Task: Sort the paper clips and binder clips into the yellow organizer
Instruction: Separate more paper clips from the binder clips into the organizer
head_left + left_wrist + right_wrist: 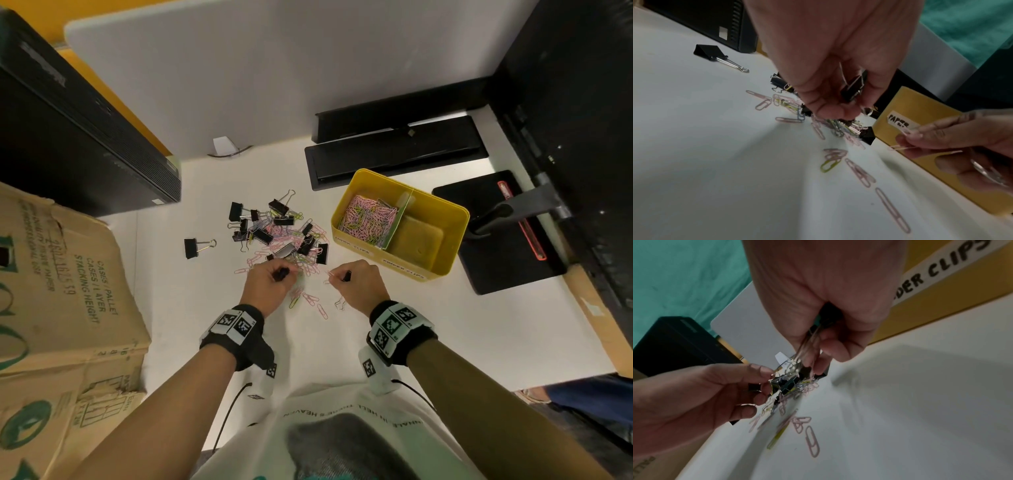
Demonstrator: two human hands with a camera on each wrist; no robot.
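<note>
A heap of black binder clips and pink, green and yellow paper clips (282,236) lies mid-table. The yellow organizer (380,256) stands to its right, with paper clips (364,219) in its left compartment. At the pile's near edge, my left hand (282,274) grips a black binder clip (855,87). My right hand (339,275) is a little to the right and holds a binder clip by its silver handles (812,339). Its fingertips also pinch pink paper clips (906,131). Loose paper clips (310,301) lie between my wrists.
One binder clip (197,246) lies apart, left of the pile. A cardboard box (51,308) and a black computer case (85,137) stand on the left. Black trays (394,150) are behind the organizer and a monitor stand base (496,240) is to its right. A white partition closes the back.
</note>
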